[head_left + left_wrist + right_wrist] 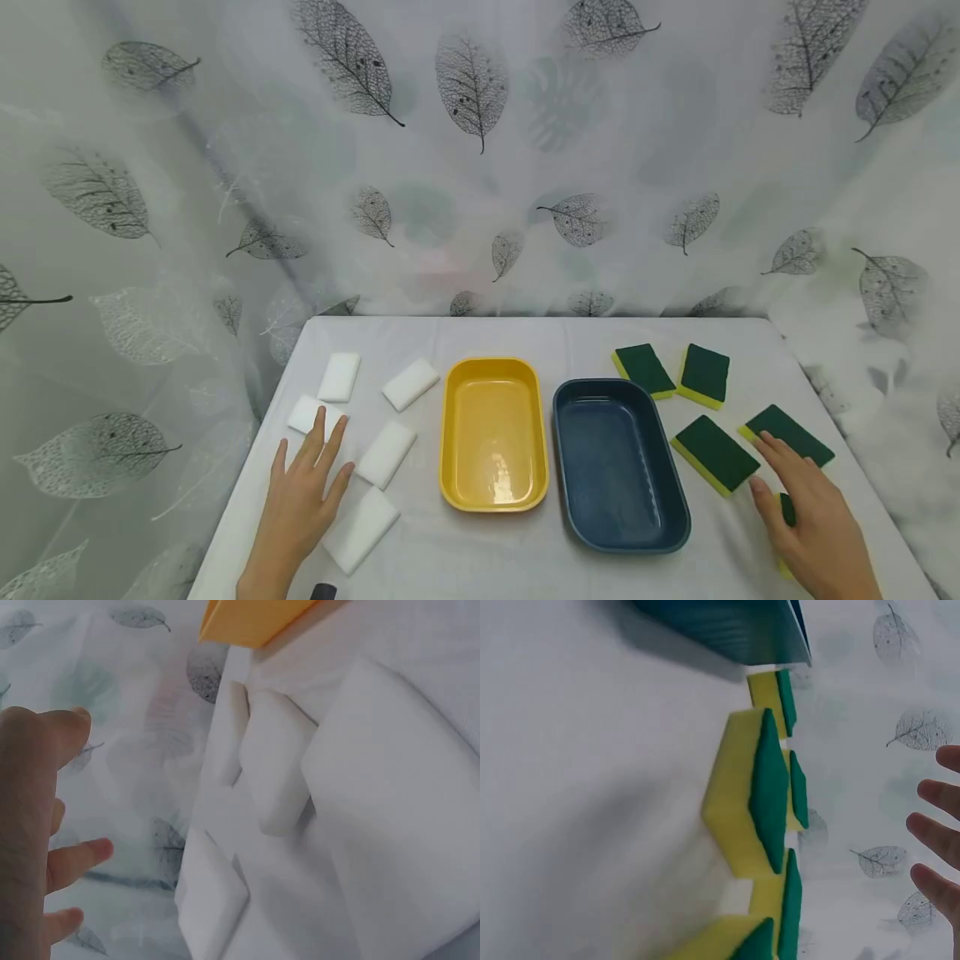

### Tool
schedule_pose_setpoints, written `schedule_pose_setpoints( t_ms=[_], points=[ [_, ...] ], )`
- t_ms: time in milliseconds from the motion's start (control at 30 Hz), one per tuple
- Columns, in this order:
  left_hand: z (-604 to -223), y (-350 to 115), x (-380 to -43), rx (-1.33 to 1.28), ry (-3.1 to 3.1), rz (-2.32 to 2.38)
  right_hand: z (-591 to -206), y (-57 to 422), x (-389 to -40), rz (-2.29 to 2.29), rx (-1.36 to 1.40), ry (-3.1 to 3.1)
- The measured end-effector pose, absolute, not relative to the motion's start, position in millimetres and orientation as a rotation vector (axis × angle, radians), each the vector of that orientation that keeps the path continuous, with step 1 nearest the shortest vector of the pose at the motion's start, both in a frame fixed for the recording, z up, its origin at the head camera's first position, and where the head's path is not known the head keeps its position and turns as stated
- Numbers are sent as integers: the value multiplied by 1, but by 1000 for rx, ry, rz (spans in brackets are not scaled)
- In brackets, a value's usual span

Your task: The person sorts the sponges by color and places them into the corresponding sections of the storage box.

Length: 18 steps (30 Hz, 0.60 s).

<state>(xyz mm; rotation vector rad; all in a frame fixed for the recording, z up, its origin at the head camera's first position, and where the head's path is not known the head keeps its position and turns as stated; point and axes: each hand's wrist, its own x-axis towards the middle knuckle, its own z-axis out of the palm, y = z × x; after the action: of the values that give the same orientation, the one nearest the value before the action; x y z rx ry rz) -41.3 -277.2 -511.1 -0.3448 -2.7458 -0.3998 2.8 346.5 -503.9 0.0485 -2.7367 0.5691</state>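
Observation:
My left hand [296, 500] hovers with spread fingers over several white sponges [386, 454] on the left of the table; its fingertips overlap one white sponge [306, 414] in the head view. In the left wrist view the fingers [79, 864] are apart, with nothing between them. On the right, my right hand [817, 521] is held over the green-and-yellow scouring sponges [716, 454], partly hiding one sponge [787, 508] beneath it. Its fingertips overlap another scouring sponge [791, 433]. The right wrist view shows the fingers [937, 836] extended and holding nothing.
A yellow tray [493, 505] stands mid-table, with a deep blue tray [626, 546] beside it on the right. All lie on a white-covered table [517, 575]. A leaf-patterned curtain [480, 192] hangs behind and to the sides. A small black object [323, 592] shows near the left wrist.

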Motion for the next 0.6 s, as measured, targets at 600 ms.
schedule_pose_setpoints(
  t_ms=[600],
  points=[
    [-530,-245,-42,-321,-2719,-532,-524,300,2,871,-124,-2685]
  ],
)
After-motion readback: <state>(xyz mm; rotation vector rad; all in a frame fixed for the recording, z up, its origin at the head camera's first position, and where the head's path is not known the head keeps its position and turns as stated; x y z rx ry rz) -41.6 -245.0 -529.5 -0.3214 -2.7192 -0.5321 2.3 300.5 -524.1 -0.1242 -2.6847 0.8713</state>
